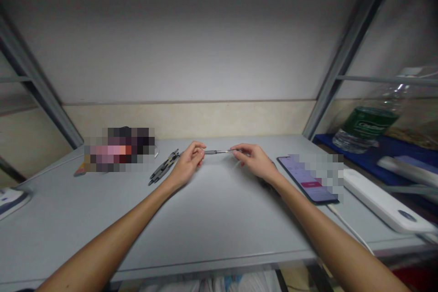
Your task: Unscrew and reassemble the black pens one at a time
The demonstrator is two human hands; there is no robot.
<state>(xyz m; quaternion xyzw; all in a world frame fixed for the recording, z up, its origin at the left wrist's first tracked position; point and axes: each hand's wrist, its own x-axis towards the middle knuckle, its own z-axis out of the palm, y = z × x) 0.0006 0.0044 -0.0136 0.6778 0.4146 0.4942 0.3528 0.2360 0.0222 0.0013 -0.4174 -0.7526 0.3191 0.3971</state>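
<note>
A thin grey pen-like stick [216, 152] with a metallic part toward its right end lies level between my two hands, above the grey desk [212, 219]. My left hand [190, 160] has its fingers closed round the stick's left end. At the other end, the fingertips of my right hand [251, 159] pinch the thin tip. Several similar grey sticks [164, 167] lie in a loose pile just left of my left hand. Something dark, mostly hidden, sits on the desk under my right wrist.
A phone [304, 180] with a lit screen and a white cable [352, 230] lies right of my right arm, beside a long white device [386, 203]. A water bottle [369, 123] leans on the blue right shelf. Blurred-out items [118, 150] sit back left.
</note>
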